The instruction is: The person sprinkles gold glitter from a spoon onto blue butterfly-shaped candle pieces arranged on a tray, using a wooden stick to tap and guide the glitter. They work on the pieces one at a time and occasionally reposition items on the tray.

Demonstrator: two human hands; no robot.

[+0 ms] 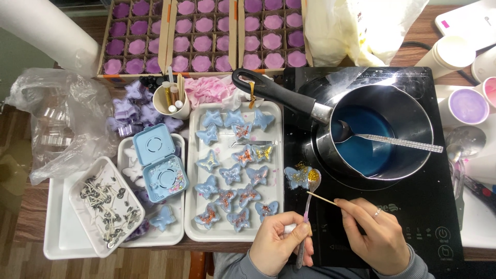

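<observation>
On the wooden table [31, 206], at six o'clock, the left hand [279, 243] pinches a small spoon [310, 188] with gold glitter in its bowl. Beside it, the right hand [374, 232] pinches a thin wooden stick [321, 198], whose tip touches the spoon. A blue butterfly candle [295, 176] lies just past them on the black cooktop [413, 217]. At two o'clock, a pot [377, 129] holds blue wax. At nine o'clock, a white tray [194, 206] carries more butterflies. At twelve o'clock, boxes [201, 36] hold purple flower candles.
</observation>
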